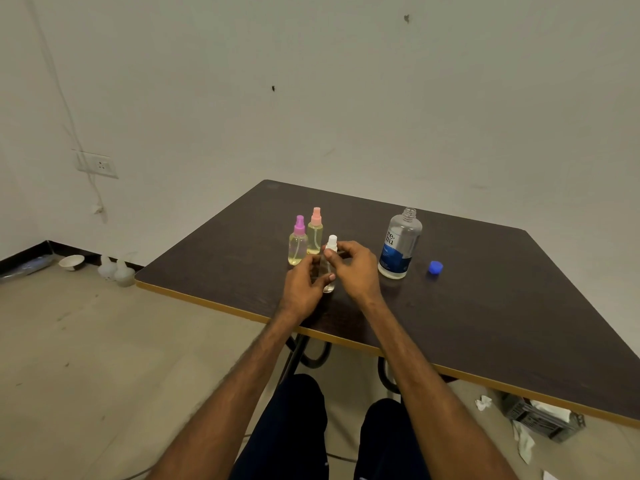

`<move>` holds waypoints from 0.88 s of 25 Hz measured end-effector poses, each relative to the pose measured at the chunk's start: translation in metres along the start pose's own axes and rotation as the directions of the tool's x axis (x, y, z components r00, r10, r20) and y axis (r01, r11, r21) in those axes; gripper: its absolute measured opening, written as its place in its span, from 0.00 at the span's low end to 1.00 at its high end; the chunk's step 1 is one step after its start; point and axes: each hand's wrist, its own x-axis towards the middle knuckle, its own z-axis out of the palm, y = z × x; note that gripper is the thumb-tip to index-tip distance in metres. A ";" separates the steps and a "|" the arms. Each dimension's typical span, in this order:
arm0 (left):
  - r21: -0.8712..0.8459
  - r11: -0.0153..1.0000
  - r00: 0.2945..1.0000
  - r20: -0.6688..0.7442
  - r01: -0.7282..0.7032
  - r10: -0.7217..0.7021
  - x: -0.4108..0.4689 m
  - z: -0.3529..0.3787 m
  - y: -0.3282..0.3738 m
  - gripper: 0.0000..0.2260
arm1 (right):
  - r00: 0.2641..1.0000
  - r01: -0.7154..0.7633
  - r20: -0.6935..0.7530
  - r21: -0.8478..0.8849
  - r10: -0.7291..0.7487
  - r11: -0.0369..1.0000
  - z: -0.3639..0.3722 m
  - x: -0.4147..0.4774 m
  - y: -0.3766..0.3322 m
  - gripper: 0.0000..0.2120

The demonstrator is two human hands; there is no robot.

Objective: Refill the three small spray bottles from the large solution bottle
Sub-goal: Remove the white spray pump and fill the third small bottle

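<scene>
1. The purple-capped bottle (298, 249) and pink-capped bottle (314, 233) stand at 11 o'clock from the hands.
2. The left hand (303, 285) curls round the white-capped bottle (331, 244) from 9 o'clock.
3. The right hand (356, 268) pinches its neck from 3 o'clock.
4. The uncapped solution bottle (398, 247) stands at 3 o'clock from the right hand, with the blue cap (435, 267) beyond it.

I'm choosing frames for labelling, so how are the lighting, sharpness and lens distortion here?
Head view: soft, even light, only faint shadows by the large solution bottle, no harsh glare. Head view: the wide-angle lens splays the table edges. Head view: the white-capped spray bottle, held by the left hand and right hand, looks slightly soft, its clear body hard to read.
</scene>
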 end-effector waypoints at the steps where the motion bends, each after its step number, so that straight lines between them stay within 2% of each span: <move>1: 0.004 1.000 1.000 -0.007 -0.006 0.007 0.000 0.000 0.000 0.16 | 0.999 0.004 0.042 0.042 -0.006 0.999 -0.002 -0.004 -0.001 0.16; 4: 0.028 0.999 0.998 -0.044 -0.032 0.034 0.000 -0.001 -0.001 0.16 | 0.986 -0.003 0.168 0.079 -0.010 0.997 -0.007 -0.020 0.005 0.20; 7: 0.081 0.996 0.999 0.008 -0.042 0.041 -0.002 -0.001 0.000 0.21 | 0.995 0.015 0.098 0.074 -0.023 0.997 -0.003 -0.030 0.016 0.19; 10: 0.145 0.989 0.998 0.058 -0.040 0.032 -0.002 0.000 0.002 0.24 | 0.995 -0.005 0.095 0.098 -0.004 0.995 -0.002 -0.030 0.018 0.21; 12: 0.114 0.993 0.998 0.055 0.011 -0.018 -0.003 -0.001 0.001 0.24 | 0.994 -0.033 0.104 0.110 0.022 0.993 -0.004 -0.032 0.020 0.23; 15: 0.015 0.993 0.993 0.041 0.114 -0.114 -0.006 -0.010 -0.002 0.25 | 0.995 -0.037 0.093 0.077 0.030 0.996 -0.003 -0.034 0.022 0.21; 17: 0.030 0.989 0.990 -0.015 0.144 -0.143 -0.007 -0.019 -0.002 0.22 | 0.996 -0.039 0.084 0.066 0.034 0.997 -0.002 -0.032 0.023 0.21; 20: 0.130 0.985 0.974 -0.210 0.110 -0.081 -0.006 -0.033 0.001 0.18 | 0.996 -0.028 0.083 0.043 0.024 0.999 0.001 -0.027 0.025 0.20; 22: 0.169 0.981 0.950 -0.311 0.097 -0.041 0.003 -0.040 0.002 0.20 | 0.995 -0.025 0.099 0.033 0.022 0.999 0.003 -0.024 0.025 0.21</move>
